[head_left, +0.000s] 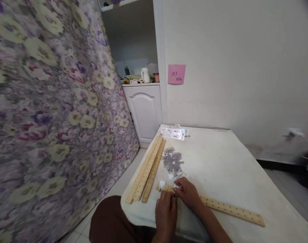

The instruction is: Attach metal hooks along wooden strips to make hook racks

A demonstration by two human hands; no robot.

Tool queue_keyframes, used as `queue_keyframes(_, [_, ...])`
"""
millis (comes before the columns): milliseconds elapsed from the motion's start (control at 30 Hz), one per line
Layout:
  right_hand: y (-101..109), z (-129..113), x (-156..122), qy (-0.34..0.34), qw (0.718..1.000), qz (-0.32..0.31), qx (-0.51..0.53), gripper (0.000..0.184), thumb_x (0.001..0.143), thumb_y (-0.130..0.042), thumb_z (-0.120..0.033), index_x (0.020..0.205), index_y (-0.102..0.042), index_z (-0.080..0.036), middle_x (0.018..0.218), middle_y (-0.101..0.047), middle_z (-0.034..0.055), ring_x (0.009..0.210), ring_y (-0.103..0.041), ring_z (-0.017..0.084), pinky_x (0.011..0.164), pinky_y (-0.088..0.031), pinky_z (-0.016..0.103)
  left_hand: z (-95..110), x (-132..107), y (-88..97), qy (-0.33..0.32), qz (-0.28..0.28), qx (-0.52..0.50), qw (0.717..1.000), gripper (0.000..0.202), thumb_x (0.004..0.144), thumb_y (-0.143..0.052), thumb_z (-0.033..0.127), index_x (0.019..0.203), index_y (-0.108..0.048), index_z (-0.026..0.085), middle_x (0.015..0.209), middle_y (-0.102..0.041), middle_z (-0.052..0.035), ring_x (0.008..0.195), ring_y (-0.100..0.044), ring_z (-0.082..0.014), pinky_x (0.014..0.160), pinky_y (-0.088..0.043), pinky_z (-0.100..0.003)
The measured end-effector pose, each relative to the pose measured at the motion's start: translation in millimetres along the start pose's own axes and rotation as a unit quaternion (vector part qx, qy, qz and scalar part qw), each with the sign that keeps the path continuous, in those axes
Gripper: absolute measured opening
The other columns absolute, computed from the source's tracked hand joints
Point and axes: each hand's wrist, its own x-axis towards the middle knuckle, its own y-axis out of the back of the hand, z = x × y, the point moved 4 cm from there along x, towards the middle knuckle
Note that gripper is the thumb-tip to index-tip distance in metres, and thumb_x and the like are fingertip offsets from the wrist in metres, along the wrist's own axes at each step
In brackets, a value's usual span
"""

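Observation:
A perforated wooden strip (232,210) lies slantwise across the near part of the table. My left hand (166,211) is closed over its near edge, fingers bent and partly hiding it. Just to the right, my right hand (188,194) pinches a small white hook (176,186) against the strip, and my fingers cover most of that hook. Another white hook (161,185) with a metal loop sits at the strip's left end. Beyond my hands is a pile of hooks in greyish clear wrappers (172,162), with loose white pieces (184,174) at its near side.
Several more perforated wooden strips (147,175) lie lengthwise along the table's left edge. A clear blister pack (172,133) rests at the far end of the white-covered table (209,158). A floral curtain (55,101) hangs at left; a white cabinet (145,109) stands behind.

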Motion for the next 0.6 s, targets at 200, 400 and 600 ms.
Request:
queue_keyframes(200, [2, -2, -1, 0.030, 0.999, 0.029, 0.013, 0.019, 0.080, -0.051, -0.026, 0.095, -0.061, -0.018, 0.090, -0.065, 0.0055, 0.079, -0.059, 0.017, 0.074, -0.046, 0.029, -5, -1, -2.1, -0.005, 0.009, -0.014, 1.000, 0.011, 0.087, -0.048, 0.027, 0.088, -0.059, 0.024, 0.083, -0.060, -0.0009, 0.077, -0.058, -0.0167, 0.070, -0.044, -0.029])
queue_keyframes(400, [21, -7, -7, 0.050, 0.996, 0.070, 0.020, 0.016, 0.080, -0.049, -0.021, 0.090, -0.061, -0.019, 0.084, -0.063, 0.0049, 0.072, -0.057, 0.016, 0.070, -0.047, 0.029, -11, -5, -4.4, 0.002, 0.008, -0.009, 1.000, 0.010, 0.085, -0.049, 0.027, 0.091, -0.056, 0.023, 0.084, -0.059, -0.0014, 0.076, -0.057, -0.0170, 0.070, -0.045, -0.029])
queue_keyframes(600, [58, 14, -39, 0.013, 0.998, 0.059, -0.028, 0.021, 0.073, -0.059, -0.026, 0.093, -0.062, -0.022, 0.099, -0.063, 0.0058, 0.093, -0.057, 0.022, 0.083, -0.045, 0.034, -13, -8, -4.5, -0.002, 0.023, -0.008, 1.000, 0.010, 0.084, -0.051, 0.028, 0.091, -0.055, 0.023, 0.082, -0.059, -0.0008, 0.073, -0.057, -0.0166, 0.068, -0.045, -0.029])
